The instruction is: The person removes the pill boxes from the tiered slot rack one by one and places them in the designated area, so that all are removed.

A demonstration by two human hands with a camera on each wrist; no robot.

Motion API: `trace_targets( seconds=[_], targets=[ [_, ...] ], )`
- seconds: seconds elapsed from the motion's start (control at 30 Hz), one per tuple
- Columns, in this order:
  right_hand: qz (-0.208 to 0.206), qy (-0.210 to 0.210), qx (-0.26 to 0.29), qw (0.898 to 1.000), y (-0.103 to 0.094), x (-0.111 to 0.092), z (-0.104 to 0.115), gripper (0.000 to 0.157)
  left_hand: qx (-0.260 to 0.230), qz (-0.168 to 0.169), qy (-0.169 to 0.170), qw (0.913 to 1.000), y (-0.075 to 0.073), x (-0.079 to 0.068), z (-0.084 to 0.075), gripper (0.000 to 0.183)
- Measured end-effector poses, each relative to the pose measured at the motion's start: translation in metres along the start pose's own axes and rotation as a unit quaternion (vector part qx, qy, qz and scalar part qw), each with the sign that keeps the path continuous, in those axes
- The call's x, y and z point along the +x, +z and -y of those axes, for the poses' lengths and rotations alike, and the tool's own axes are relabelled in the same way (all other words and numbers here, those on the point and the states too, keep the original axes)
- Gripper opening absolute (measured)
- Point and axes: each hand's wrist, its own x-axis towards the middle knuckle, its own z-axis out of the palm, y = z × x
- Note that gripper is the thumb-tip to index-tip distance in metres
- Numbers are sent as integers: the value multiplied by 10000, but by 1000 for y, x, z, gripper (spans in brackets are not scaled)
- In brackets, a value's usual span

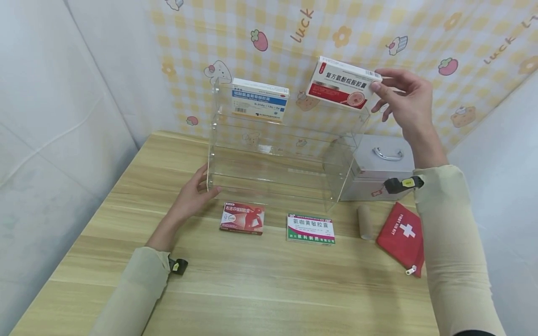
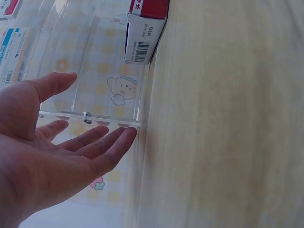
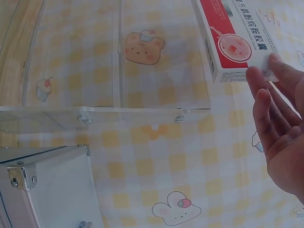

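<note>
My right hand (image 1: 409,95) pinches the right end of a white and red medicine box (image 1: 337,84) between thumb and fingers. The box is at the top right of a clear acrylic display rack (image 1: 269,172), slightly tilted in the head view. My left hand (image 1: 191,193) rests with loosely straight fingers along the rack's lower left side panel; in the left wrist view its fingertips (image 2: 131,132) are right at the panel's edge. A blue and white medicine box (image 1: 259,100) stands on the rack's top tier at the left.
In front of the rack lie a red medicine box (image 1: 242,218) and a green, white and magenta one (image 1: 310,229). To the right are a tan roll (image 1: 364,222), a red first aid pouch (image 1: 402,238) and a silver case (image 1: 378,168). A patterned cloth (image 1: 189,60) hangs behind.
</note>
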Motion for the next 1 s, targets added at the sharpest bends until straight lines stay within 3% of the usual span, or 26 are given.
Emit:
trace_targets(
  seconds=[0.2, 0.43, 0.63, 0.83, 1.0],
  targets=[
    [-6, -93, 105, 9999, 1, -1, 2, 39, -33, 20, -17, 10000, 0, 0, -1, 79],
    [65, -84, 112, 9999, 1, -4, 4, 38, -198, 155, -21, 9997, -4, -15, -35, 78],
    [71, 23, 61, 10000, -5, -5, -3, 38, -165, 152, -52, 9997, -4, -18, -43, 76],
    [126, 76, 102, 9998, -8, -8, -8, 39, -118, 154, -50, 9998, -2, -19, -43, 74],
    [183, 100, 35, 9998, -11, -12, -11, 39, -181, 125, -61, 9997, -2, -13, -31, 76]
  ],
)
